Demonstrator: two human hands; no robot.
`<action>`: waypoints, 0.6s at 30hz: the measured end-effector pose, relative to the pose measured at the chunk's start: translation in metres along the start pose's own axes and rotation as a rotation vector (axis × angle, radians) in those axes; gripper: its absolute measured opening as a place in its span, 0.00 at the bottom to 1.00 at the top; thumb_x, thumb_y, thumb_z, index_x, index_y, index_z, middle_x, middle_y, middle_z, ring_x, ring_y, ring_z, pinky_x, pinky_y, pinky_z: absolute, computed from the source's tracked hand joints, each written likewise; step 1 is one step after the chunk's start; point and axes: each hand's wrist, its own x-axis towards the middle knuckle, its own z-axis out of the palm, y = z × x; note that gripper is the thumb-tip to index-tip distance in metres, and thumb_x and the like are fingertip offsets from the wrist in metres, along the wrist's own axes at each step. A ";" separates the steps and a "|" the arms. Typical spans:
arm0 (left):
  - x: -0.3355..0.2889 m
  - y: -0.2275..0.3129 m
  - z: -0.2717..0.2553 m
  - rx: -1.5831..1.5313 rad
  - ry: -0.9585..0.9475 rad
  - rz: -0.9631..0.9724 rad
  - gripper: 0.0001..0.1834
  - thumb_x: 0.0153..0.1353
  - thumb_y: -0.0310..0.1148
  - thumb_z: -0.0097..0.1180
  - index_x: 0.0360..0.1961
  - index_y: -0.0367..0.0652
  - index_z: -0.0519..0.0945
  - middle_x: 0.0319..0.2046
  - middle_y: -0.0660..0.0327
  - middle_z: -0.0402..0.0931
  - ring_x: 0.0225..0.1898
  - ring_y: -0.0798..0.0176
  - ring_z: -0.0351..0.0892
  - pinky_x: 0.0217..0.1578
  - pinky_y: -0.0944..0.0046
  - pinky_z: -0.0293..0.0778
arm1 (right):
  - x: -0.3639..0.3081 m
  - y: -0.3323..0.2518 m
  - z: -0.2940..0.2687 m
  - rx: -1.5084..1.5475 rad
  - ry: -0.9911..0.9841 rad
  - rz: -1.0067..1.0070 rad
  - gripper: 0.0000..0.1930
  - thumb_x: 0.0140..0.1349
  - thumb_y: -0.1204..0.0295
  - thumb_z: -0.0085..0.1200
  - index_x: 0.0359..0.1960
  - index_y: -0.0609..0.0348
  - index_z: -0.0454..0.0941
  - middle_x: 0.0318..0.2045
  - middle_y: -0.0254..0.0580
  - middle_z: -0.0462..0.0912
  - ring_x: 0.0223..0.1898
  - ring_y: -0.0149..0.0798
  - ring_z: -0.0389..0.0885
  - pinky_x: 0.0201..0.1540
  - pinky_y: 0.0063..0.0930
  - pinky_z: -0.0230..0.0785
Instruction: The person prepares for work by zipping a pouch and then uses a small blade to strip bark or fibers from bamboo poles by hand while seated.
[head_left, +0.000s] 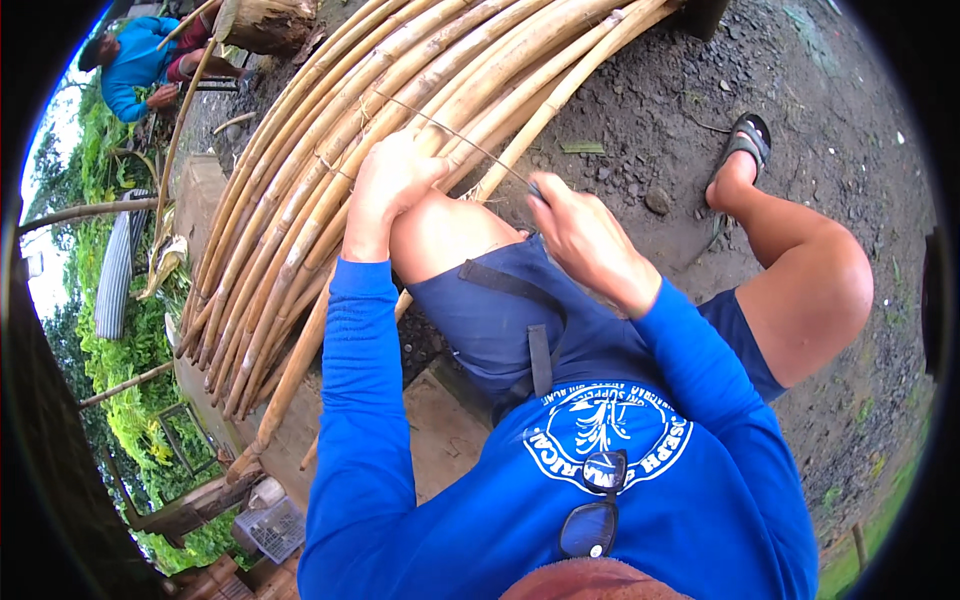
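Observation:
A large bundle of long tan bamboo poles (290, 220) slants from the upper right to the lower left, beside my bent left knee. My left hand (395, 180) is closed against the poles just above that knee; what its curled fingers grip is hidden. My right hand (590, 235) is closed in front of the poles, pinching the end of a thin brown strip (450, 131) with a dark tip at the fingers. The strip runs taut from the fingers up to the left across the poles. Another thin tie (333, 167) crosses the bundle left of my left hand.
A person in a blue top (140, 65) sits at the upper left near a cut log (270, 22). Dark gravelly ground (660, 130) lies to the right, with my sandalled foot (745, 150) on it. A wire cage (272, 528) stands at the lower left.

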 end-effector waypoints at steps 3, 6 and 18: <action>0.003 0.013 -0.002 -0.072 0.021 0.049 0.21 0.55 0.41 0.62 0.42 0.33 0.85 0.39 0.39 0.85 0.43 0.39 0.86 0.48 0.47 0.79 | 0.044 0.014 0.018 -0.040 0.022 -0.113 0.10 0.77 0.71 0.53 0.52 0.63 0.72 0.32 0.68 0.83 0.37 0.72 0.83 0.38 0.61 0.75; 0.004 0.010 -0.001 -0.093 0.012 0.044 0.20 0.54 0.40 0.62 0.40 0.33 0.84 0.36 0.40 0.84 0.41 0.39 0.85 0.46 0.46 0.78 | 0.036 0.012 0.015 -0.028 0.031 -0.101 0.09 0.77 0.70 0.53 0.49 0.63 0.72 0.32 0.67 0.83 0.37 0.72 0.83 0.38 0.62 0.74; 0.015 0.020 -0.003 -0.347 -0.113 0.045 0.08 0.55 0.30 0.58 0.28 0.34 0.77 0.24 0.62 0.72 0.28 0.64 0.72 0.31 0.53 0.71 | 0.044 0.009 0.004 -0.117 0.017 -0.057 0.12 0.78 0.68 0.51 0.56 0.60 0.74 0.31 0.68 0.84 0.37 0.70 0.85 0.38 0.61 0.77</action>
